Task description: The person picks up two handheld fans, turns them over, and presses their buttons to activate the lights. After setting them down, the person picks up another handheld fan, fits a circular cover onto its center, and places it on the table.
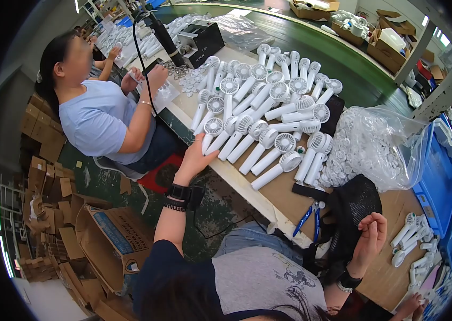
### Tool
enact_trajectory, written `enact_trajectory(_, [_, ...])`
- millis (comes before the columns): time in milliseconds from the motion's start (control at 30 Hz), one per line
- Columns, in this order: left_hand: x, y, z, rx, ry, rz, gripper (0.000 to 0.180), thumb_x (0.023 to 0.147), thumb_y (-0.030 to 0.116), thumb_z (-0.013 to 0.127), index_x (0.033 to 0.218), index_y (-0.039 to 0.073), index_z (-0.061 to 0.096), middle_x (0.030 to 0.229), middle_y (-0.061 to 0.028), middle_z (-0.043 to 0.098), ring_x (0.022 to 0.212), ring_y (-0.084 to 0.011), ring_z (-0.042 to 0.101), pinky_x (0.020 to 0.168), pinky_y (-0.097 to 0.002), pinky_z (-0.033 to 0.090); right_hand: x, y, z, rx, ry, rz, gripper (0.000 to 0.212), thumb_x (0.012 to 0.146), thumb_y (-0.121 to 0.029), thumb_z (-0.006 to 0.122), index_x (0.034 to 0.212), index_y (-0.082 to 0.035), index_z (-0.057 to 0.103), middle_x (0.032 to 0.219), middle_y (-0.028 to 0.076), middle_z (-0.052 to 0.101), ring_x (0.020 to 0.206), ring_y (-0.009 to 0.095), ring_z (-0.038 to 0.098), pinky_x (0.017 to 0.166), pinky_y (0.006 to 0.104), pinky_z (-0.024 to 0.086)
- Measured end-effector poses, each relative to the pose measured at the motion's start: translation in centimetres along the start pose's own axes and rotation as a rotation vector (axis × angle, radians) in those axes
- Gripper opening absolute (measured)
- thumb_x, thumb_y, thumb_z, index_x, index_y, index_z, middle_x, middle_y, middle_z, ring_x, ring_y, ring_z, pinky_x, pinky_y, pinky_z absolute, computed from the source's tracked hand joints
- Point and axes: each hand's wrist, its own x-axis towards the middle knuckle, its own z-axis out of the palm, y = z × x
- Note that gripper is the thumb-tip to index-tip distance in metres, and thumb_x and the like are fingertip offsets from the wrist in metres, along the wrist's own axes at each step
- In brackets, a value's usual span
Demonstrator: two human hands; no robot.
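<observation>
Many white handheld fans (pixel 258 71) lie heaped on the workbench, most with round grilles toward the far side and handles toward me. My left hand (pixel 198 157) is at the heap's near left corner, its fingers and thumb closed around the handle of one handheld fan (pixel 213 127). Over the right part of the bench, my right hand (pixel 371 235) is raised beside a black mesh bag (pixel 358 206). Its fingers are loosely bent and apart, with nothing visible in them. Blue-handled pliers (pixel 304 219) lie between the bag and the bench's near edge.
Right of the heap, a clear plastic bag (pixel 365 150) holds small white parts. Blue trays (pixel 442 166) and more fans (pixel 412 235) sit farther right. A co-worker (pixel 105 112) sits at the left, hands over the bench. Cardboard boxes (pixel 113 235) stand on the floor. Behind runs a green conveyor (pixel 301 37).
</observation>
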Motion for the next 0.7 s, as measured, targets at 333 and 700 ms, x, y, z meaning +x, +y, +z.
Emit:
enact_trajectory(333, [3.1,0.7,1.5,0.174,0.210,0.217,0.064,0.071,0.029,0.067,0.118,-0.002,0.036,0.103,-0.0242,0.053,0.093,-0.0368,0.053,0.078,-0.0388,0.043,0.2,0.1,-0.2,-0.045,-0.026,0.019,0.019,0.088,-0.010,0.042,0.102,0.000,0.049,0.081,0.006,0.051,0.073,0.010,0.048,0.066,0.0213,0.039])
enact_trajectory(700, [4.6,0.4,2.3,0.352,0.276,0.324,0.059,0.075,0.029,0.062,0.116,-0.005,0.038,0.104,-0.0215,0.049,0.097,-0.0355,0.048,0.083,-0.0389,0.040,0.2,0.2,0.0,-0.064,0.000,0.013,0.018,0.087,-0.009,0.043,0.101,0.001,0.049,0.081,0.006,0.051,0.072,0.010,0.048,0.065,0.0207,0.039])
